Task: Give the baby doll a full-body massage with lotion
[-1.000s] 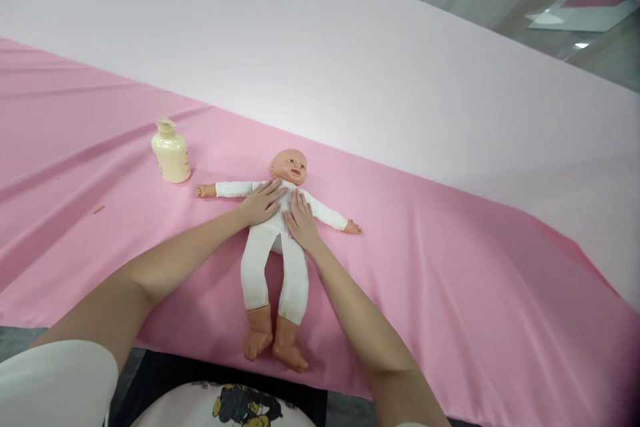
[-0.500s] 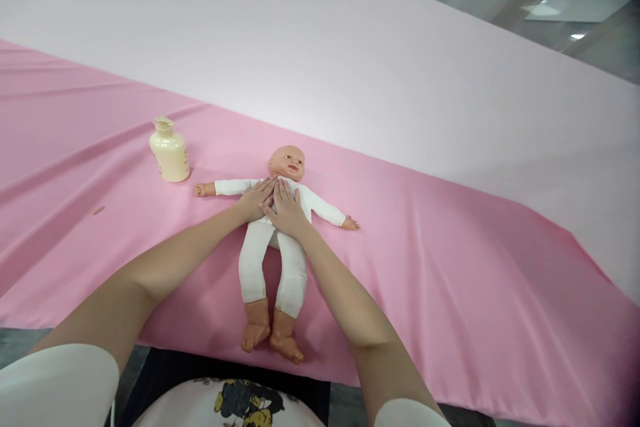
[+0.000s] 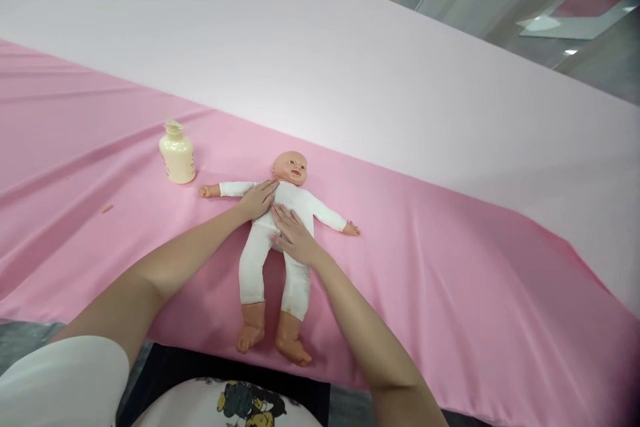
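A baby doll (image 3: 295, 203) with a white cloth body lies on its back, head away from me, arms spread and bare feet towards me. My left hand (image 3: 259, 200) rests flat on the left side of its chest, fingers stretched out. Lower down, my right hand (image 3: 294, 235) lies over the belly and hip, its fingers extended and slightly apart. Neither hand grasps anything. Part of the doll's torso is hidden under the hands.
A cream pump bottle (image 3: 178, 157) stands upright to the left, beyond the doll's outstretched hand. The pink cloth (image 3: 390, 280) has folds and carries a small brown strip (image 3: 108, 209). Behind it rises a white wall panel (image 3: 320, 67).
My right hand has slid down from the chest to the belly and hip, away from my left hand. My left hand stays on the chest. The doll's legs are slightly further apart.
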`<control>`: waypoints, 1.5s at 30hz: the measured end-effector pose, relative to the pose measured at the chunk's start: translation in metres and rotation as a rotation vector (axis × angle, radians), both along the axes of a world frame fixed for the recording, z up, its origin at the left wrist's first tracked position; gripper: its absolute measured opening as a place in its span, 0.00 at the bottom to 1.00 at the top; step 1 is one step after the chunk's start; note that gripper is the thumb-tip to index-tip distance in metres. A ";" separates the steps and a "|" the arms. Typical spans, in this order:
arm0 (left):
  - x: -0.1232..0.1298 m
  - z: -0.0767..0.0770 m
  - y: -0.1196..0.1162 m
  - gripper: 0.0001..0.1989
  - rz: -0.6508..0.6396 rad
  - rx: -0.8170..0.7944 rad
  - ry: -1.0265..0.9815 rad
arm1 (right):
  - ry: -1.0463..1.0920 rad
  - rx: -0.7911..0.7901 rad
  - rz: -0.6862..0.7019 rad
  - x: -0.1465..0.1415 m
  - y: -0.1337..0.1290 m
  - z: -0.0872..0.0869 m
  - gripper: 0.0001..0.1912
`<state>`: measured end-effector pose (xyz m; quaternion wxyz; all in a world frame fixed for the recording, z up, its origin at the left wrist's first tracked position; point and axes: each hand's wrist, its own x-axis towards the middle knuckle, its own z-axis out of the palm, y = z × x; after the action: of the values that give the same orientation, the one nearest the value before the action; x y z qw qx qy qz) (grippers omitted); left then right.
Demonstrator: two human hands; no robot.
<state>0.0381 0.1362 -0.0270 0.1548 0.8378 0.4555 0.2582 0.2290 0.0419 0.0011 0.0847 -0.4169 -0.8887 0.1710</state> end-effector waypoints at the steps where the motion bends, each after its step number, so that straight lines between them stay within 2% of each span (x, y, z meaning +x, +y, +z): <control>1: 0.000 0.001 -0.001 0.30 0.003 -0.006 -0.004 | 0.026 -0.004 -0.001 0.006 -0.003 -0.004 0.40; 5: 0.000 0.001 -0.003 0.32 -0.013 -0.021 0.025 | 0.115 -0.029 -0.080 0.028 -0.010 -0.015 0.38; 8: -0.001 0.000 -0.002 0.36 -0.068 -0.046 0.049 | 0.132 -0.041 -0.165 0.035 -0.004 -0.017 0.38; 11: -0.003 -0.002 0.001 0.38 -0.116 -0.050 0.044 | 0.132 -0.017 -0.239 0.032 0.012 -0.016 0.38; 14: -0.004 -0.003 0.003 0.37 -0.112 -0.044 0.030 | 0.153 0.016 -0.320 0.025 0.034 -0.018 0.40; 19: -0.005 -0.001 0.001 0.34 -0.081 -0.058 -0.015 | 0.294 -0.025 -0.563 0.029 0.064 -0.034 0.46; 21: -0.007 0.002 0.000 0.33 -0.074 -0.057 -0.011 | 0.334 -0.017 -0.606 0.034 0.069 -0.042 0.47; 28: -0.009 0.006 -0.001 0.31 0.024 -0.039 0.056 | 0.264 0.149 -0.695 0.060 0.067 -0.056 0.42; 32: -0.011 0.002 0.003 0.30 0.071 0.000 0.036 | 0.186 0.272 -0.757 0.078 0.063 -0.056 0.38; 36: -0.012 -0.001 0.005 0.28 0.113 0.076 0.047 | 0.076 0.343 -0.839 0.083 0.060 -0.052 0.34; 40: -0.009 -0.004 0.005 0.28 0.143 0.071 0.083 | 0.101 0.263 -0.845 0.072 0.059 -0.043 0.32; 45: -0.006 -0.008 0.004 0.29 0.153 0.068 0.105 | 0.198 0.047 -0.667 0.043 0.062 -0.029 0.35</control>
<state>0.0324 0.1400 -0.0350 0.0819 0.8177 0.5167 0.2403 0.2721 0.1040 -0.0275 0.2314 -0.6636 -0.6947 0.1533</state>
